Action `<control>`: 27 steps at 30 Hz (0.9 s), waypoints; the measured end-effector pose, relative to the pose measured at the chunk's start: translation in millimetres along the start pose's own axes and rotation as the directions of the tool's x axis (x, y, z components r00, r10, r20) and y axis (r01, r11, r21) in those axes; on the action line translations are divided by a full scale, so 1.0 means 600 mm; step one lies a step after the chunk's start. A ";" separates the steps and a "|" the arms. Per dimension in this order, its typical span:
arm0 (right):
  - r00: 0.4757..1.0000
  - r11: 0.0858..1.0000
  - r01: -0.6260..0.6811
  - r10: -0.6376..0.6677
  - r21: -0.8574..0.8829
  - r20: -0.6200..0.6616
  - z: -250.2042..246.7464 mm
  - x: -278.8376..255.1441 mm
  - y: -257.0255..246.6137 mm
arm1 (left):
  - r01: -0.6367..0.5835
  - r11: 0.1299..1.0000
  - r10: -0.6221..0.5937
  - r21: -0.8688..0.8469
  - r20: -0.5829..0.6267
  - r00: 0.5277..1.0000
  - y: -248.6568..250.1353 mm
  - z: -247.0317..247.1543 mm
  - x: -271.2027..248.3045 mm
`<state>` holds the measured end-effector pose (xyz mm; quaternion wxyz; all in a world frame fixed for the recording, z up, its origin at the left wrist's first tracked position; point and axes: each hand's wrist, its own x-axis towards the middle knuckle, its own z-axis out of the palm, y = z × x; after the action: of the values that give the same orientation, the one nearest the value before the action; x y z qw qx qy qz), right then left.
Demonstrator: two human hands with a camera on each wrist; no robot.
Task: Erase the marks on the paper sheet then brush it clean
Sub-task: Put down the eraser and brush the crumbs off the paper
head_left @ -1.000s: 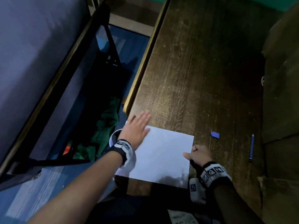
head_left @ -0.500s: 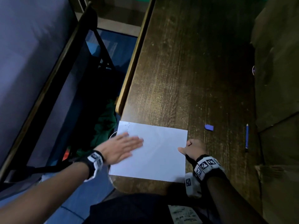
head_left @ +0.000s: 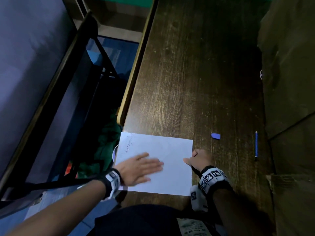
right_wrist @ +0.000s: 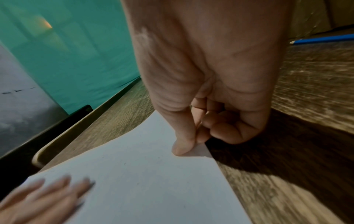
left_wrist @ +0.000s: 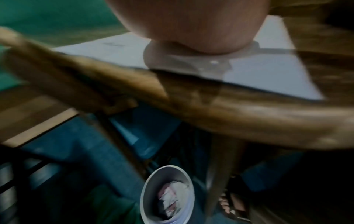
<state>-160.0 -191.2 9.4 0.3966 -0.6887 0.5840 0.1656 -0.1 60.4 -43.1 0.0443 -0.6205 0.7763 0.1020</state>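
Change: since half a second ago the left hand (head_left: 141, 169) has slid from the paper's left edge toward its middle; the right hand has stayed at the right edge.
Left hand: flat, palm down, fingers straight and together, pressing on the paper sheet (head_left: 172, 160); blurred in every view; forearm reaches in from the lower left.
Right hand: right hand (head_left: 199, 159) curled, thumb on top and fingers tucked below, pinching the sheet's right edge; the edge lifts slightly under the thumb in the right wrist view.
Paper sheet: lies on the near part of the tabletop (head_left: 196, 74), its left part overhanging the tabletop's corner; dark specks line up near its far left corner.
Eraser: blue eraser (head_left: 215, 136) on the tabletop, just beyond and right of the right hand, apart from it.
Pencil: blue pencil (head_left: 256, 143) farther right, untouched.
Below: white bin (left_wrist: 167, 195) holding crumpled scraps, under the overhanging left edge.
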 end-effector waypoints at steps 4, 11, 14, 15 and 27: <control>1.000 1.000 0.012 -0.012 0.012 0.004 -0.001 -0.001 0.000 | 0.411 0.912 -0.411 -0.015 -0.036 0.911 -0.082 -0.028 -0.019; 0.998 0.998 0.053 -0.053 0.016 0.018 0.001 -0.001 0.003 | 0.441 0.881 -0.455 -0.172 -0.053 0.889 -0.007 -0.042 0.114; 0.997 0.997 0.074 -0.074 0.024 0.012 0.000 0.000 0.008 | 0.573 0.798 -0.585 -0.188 -0.010 0.811 -0.003 -0.030 0.115; 0.997 0.997 0.075 -0.075 0.028 0.016 0.000 -0.001 0.009 | 0.632 0.748 -0.647 -0.204 -0.014 0.762 -0.012 -0.026 0.099; 0.997 0.996 0.081 -0.081 0.026 0.007 0.001 -0.001 0.010 | 0.763 0.592 -0.799 -0.261 -0.060 0.599 -0.028 -0.017 -0.042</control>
<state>-165.7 -190.5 7.1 0.4140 -0.7060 0.5561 0.1447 22.8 79.1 -30.2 -0.0472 -0.9056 0.4096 0.0994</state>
